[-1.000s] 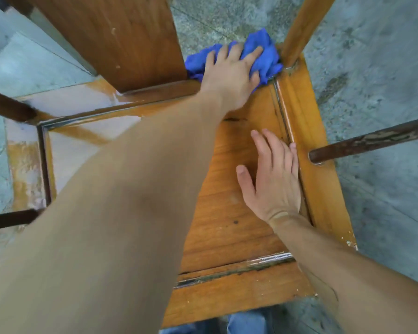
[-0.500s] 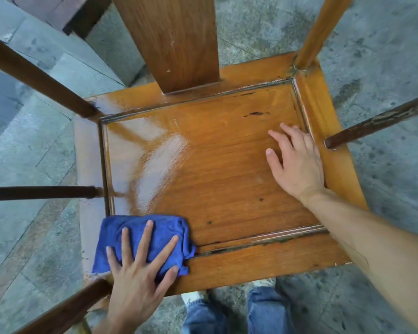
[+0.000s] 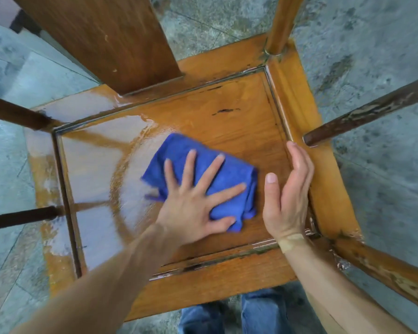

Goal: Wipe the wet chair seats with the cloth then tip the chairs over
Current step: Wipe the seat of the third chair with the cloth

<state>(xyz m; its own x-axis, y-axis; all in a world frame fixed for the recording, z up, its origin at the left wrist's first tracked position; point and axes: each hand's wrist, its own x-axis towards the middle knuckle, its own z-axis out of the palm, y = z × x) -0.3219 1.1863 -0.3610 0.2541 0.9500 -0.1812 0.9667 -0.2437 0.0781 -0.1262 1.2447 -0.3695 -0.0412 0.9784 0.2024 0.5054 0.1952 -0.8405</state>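
Under the splayed, straight fingers of the left hand (image 3: pixel 193 208), the crumpled blue terry cloth (image 3: pixel 203 174) lies flat on the glossy, wet wooden chair seat (image 3: pixel 227 116), its long axis slanting toward the right hand (image 3: pixel 287 196), whose relaxed, close-set fingers rest edge-down just beside it.

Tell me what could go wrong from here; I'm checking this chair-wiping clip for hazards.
1. The seat shows a wet sheen on its left part; the left hand, pressing flat on the blue cloth, might skid there.
2. The right hand stands on edge against the seat's raised right border, close to the cloth; a wide stroke could knock it.
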